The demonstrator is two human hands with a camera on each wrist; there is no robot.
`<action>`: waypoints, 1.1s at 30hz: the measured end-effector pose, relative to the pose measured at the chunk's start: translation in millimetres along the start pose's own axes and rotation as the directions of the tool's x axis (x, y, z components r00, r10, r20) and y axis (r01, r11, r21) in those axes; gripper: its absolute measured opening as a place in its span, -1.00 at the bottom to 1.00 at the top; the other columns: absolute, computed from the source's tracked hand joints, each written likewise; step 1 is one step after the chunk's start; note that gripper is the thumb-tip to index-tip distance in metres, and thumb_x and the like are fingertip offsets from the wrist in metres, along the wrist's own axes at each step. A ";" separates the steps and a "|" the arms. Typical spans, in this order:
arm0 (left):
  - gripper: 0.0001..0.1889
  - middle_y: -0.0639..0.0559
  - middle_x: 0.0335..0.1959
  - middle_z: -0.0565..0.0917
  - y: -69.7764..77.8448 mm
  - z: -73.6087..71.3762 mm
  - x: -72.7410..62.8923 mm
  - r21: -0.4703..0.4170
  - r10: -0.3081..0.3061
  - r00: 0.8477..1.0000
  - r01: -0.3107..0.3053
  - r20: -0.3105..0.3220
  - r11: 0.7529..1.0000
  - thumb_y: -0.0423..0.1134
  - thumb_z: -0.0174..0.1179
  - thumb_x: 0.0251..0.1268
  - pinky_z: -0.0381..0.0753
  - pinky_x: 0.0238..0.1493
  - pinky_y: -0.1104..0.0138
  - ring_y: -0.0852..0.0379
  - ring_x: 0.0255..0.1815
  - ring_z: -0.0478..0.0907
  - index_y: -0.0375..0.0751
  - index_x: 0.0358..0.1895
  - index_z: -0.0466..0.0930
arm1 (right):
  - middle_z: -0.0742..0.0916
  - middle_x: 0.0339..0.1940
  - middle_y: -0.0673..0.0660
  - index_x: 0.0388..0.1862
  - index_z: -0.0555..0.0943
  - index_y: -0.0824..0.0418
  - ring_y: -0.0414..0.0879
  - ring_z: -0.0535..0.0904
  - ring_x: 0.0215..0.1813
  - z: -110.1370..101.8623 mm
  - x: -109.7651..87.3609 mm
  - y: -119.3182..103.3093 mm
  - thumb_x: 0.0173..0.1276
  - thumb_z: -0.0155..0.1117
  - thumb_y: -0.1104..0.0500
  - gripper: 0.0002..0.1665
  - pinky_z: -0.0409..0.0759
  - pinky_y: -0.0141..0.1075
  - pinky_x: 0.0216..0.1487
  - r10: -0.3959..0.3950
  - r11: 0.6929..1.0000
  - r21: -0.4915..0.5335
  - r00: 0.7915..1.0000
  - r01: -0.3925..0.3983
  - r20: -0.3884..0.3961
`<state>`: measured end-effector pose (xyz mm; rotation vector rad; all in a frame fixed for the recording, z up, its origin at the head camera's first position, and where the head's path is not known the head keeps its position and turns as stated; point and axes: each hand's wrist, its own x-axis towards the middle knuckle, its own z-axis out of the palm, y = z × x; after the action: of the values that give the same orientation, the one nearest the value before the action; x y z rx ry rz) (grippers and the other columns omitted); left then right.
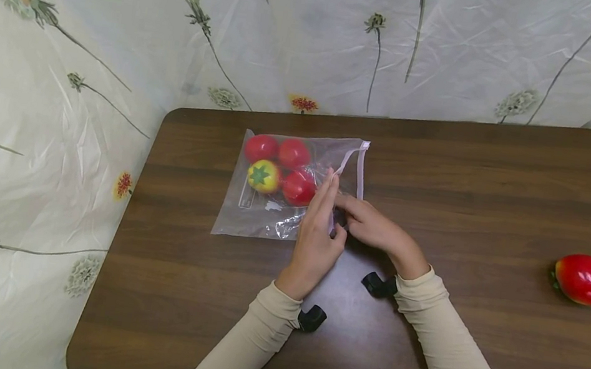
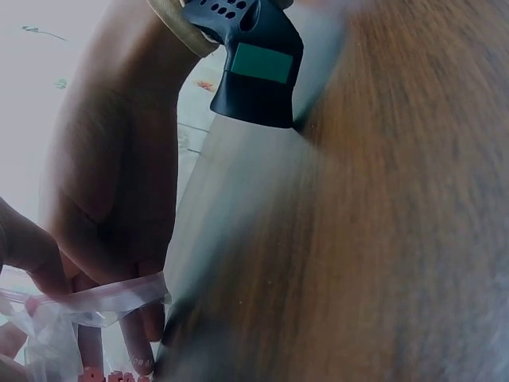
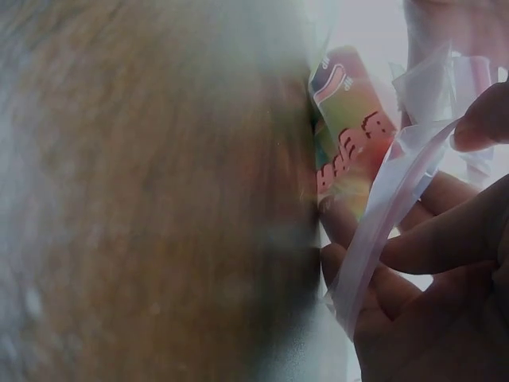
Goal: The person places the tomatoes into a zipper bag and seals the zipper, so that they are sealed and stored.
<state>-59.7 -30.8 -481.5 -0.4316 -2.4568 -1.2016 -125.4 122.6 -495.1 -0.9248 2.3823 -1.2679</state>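
Observation:
A clear zip bag (image 1: 246, 215) lies flat on the table with several red toy fruits inside, tomato-like. One of these fruits (image 1: 264, 176) turns its yellow end and green star-shaped leaf upward. Straight fingers of my left hand (image 1: 317, 244) lie over the bag near its mouth, the thumb held apart. My right hand (image 1: 372, 223) pinches the bag's zip edge close beside the left. Thumb and fingers meet round the whitish zip strip (image 3: 382, 215) in the right wrist view. Printed lettering shows through the plastic there. In the left wrist view the strip (image 2: 119, 298) crosses the left fingers.
Another red toy fruit (image 1: 586, 279) lies alone at the table's right side. The brown wooden table (image 1: 476, 191) meets a flower-patterned sheet (image 1: 315, 42) at its back and left. Black wrist cameras (image 1: 312, 319) sit below both hands.

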 end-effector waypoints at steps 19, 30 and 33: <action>-0.01 -0.09 0.70 0.12 -1.4 -0.2 0.3 0.000 -0.012 1.000 0.012 0.008 1.000 -0.66 0.28 0.07 0.34 0.59 0.20 0.08 0.68 0.15 -0.26 0.64 0.10 | 0.61 0.40 0.37 0.46 0.44 0.42 0.12 0.59 0.14 -7.1 -3.5 -5.4 0.45 0.01 0.48 -0.41 0.53 0.15 0.37 0.001 0.999 -0.050 1.000 -0.003 -0.022; -0.01 -0.14 0.69 0.14 -0.7 -2.7 0.6 0.007 -0.021 1.000 0.021 0.015 1.000 -0.64 0.31 0.11 0.40 0.55 0.20 0.07 0.69 0.15 -0.24 0.65 0.07 | 0.67 0.32 0.36 0.39 0.53 0.36 0.25 0.61 0.36 -24.3 -13.4 -12.6 0.50 0.18 0.37 -0.50 0.55 0.16 0.37 0.003 1.000 -0.005 0.998 -0.003 -0.055; -0.02 -0.15 0.69 0.15 -0.7 -3.2 1.2 0.009 -0.020 1.000 0.020 0.015 1.000 -0.63 0.31 0.11 0.40 0.55 0.20 0.06 0.69 0.15 -0.25 0.65 0.08 | 0.66 0.35 0.34 0.40 0.53 0.32 0.25 0.60 0.37 -28.0 -17.2 -13.8 0.50 0.23 0.32 -0.49 0.55 0.17 0.37 0.010 1.000 0.023 0.998 -0.009 -0.060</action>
<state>-60.5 -33.7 -479.6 -0.4160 -2.4840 -1.1990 -121.5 146.0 -468.5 -0.8799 2.4095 -1.3343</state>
